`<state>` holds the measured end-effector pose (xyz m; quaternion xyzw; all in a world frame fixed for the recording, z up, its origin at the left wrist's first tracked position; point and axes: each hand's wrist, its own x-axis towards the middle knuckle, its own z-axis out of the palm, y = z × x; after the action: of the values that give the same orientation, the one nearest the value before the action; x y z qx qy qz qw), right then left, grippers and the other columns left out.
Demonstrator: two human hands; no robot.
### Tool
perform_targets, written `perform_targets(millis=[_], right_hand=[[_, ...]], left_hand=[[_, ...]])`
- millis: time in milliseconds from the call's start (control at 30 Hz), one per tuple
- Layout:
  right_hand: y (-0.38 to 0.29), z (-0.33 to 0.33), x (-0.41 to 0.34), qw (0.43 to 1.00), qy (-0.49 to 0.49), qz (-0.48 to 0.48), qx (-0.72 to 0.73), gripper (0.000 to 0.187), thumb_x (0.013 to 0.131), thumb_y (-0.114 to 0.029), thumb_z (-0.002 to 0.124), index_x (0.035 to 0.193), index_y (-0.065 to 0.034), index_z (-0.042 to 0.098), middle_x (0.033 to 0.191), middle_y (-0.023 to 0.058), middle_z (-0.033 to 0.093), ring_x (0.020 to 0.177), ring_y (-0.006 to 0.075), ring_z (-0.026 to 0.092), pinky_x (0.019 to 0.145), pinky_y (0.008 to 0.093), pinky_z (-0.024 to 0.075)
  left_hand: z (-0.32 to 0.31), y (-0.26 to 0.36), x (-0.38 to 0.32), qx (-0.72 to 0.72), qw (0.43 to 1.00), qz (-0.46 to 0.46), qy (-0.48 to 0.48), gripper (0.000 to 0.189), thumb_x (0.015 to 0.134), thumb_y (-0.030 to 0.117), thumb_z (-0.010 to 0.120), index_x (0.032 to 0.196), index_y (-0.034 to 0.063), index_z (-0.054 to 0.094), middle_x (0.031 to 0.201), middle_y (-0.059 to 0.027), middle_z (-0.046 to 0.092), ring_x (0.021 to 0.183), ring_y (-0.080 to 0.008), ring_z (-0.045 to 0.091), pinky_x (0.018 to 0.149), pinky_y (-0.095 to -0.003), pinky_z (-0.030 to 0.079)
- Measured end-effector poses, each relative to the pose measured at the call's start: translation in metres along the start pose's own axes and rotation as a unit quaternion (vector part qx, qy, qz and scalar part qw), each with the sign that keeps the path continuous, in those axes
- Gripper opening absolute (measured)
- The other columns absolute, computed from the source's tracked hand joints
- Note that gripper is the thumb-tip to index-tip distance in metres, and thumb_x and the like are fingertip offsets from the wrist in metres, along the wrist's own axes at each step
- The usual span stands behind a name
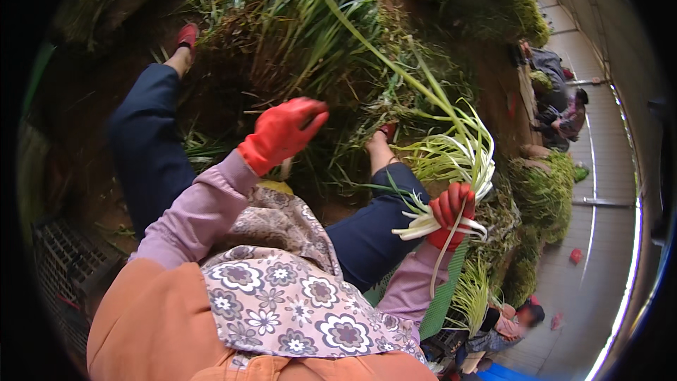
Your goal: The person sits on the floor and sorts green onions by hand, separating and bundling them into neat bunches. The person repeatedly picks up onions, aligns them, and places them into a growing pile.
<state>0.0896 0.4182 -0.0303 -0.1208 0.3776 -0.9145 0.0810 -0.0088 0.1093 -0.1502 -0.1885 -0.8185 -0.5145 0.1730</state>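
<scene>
My right hand [449, 217], in a red rubber glove, is shut around a bunch of long leafy stalks [478, 164], perhaps garlic chives. Their white ends stick out on the left of the fist, and pale leaves spread above it. One long green leaf reaches up toward the heap. My left hand [285, 132], gloved in the same red, hovers over the ground between my legs. Its fingers are loosely curled, with a gap beside the thumb and nothing visible in it. Beyond it lies a large heap of green leafy stalks [317, 26].
Pale trimmed stalks [470, 291] lie at my right near a green mesh strip [447, 291]. Black plastic crates [74, 259] stand at my left. More green heaps [545, 190] line the right side. Other people [568, 116] sit along the building wall, another [508, 328] at lower right.
</scene>
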Motion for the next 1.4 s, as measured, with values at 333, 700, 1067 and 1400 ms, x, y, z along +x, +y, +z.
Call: perform_targets(millis=[333, 700, 1067, 1400], right_hand=[[0.017, 0.007, -0.048, 0.986, 0.036, 0.153, -0.049, 0.029, 0.091, -0.028, 0.060, 0.082, -0.0031, 0.050, 0.055, 0.0015, 0.042, 0.035, 0.0095, 0.032, 0.032, 0.0240, 0.0278], [-0.019, 0.000, -0.083, 0.993, -0.052, 0.073, -0.072, 0.049, 0.094, -0.019, 0.055, 0.134, 0.0032, 0.038, 0.042, -0.0010, 0.044, 0.027, 0.0089, 0.034, 0.025, 0.0246, 0.0302], [0.046, -0.037, -0.007, 0.995, -0.051, -0.073, -0.042, 0.033, 0.093, -0.019, 0.058, 0.123, -0.0060, 0.055, 0.066, 0.0004, 0.049, 0.050, 0.0114, 0.039, 0.040, 0.0244, 0.0364], [0.090, 0.013, -0.090, 0.963, 0.086, -0.082, -0.243, 0.053, 0.086, -0.025, 0.068, 0.126, 0.0011, 0.045, 0.069, 0.0054, 0.056, 0.056, 0.0134, 0.047, 0.050, 0.0264, 0.0386]], left_hand=[[0.025, 0.008, 0.043, 0.077, 0.947, 0.273, -0.148, 0.048, 0.083, 0.015, 0.060, 0.130, 0.0178, 0.051, 0.088, -0.0091, 0.061, 0.067, -0.0296, 0.059, 0.055, -0.0375, 0.048], [0.001, -0.054, 0.125, 0.084, 0.960, 0.247, -0.103, 0.033, 0.078, -0.001, 0.054, 0.104, 0.0137, 0.067, 0.085, -0.0103, 0.065, 0.070, -0.0272, 0.062, 0.064, -0.0352, 0.051], [0.132, -0.196, -0.008, 0.376, 0.755, 0.018, -0.538, 0.015, 0.077, 0.015, 0.062, 0.088, 0.0094, 0.071, 0.089, -0.0147, 0.069, 0.084, -0.0332, 0.067, 0.066, -0.0428, 0.053], [-0.037, -0.077, 0.030, -0.237, 0.884, -0.240, -0.324, 0.022, 0.083, 0.019, 0.070, 0.098, 0.0041, 0.066, 0.090, -0.0038, 0.067, 0.083, -0.0140, 0.064, 0.074, -0.0274, 0.050]])
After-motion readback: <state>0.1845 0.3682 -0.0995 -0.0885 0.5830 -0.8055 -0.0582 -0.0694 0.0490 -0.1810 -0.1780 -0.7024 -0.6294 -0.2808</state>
